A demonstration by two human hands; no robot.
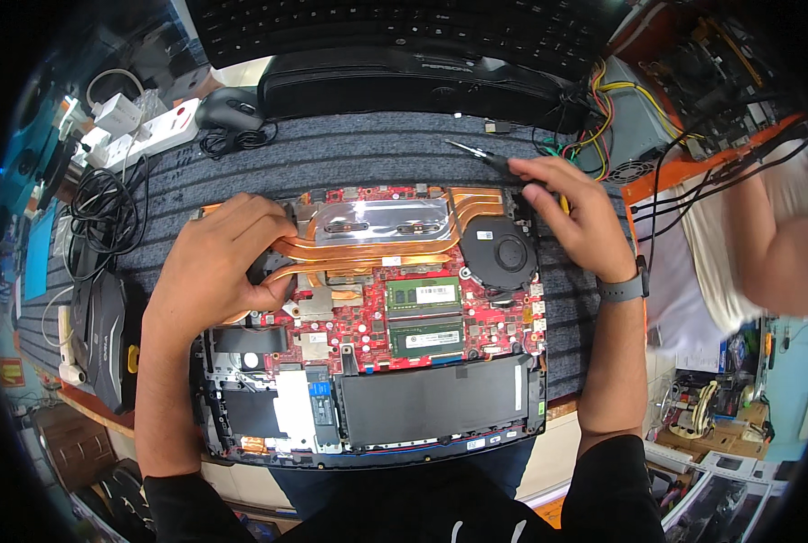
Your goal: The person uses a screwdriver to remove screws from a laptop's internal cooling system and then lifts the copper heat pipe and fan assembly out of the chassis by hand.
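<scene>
Heat pipes (pixel 372 251) glossy copper; mat (pixel 349 152) ribbed matt cloth.

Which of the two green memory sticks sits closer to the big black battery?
The lower memory stick: it lies just above the battery, while the upper memory stick sits nearer the copper heat pipes.

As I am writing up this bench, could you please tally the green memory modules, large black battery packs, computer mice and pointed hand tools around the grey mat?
Green memory modules: 2
Large black battery pack: 1
Computer mouse: 1
Pointed hand tool: 1
Total: 5
</scene>
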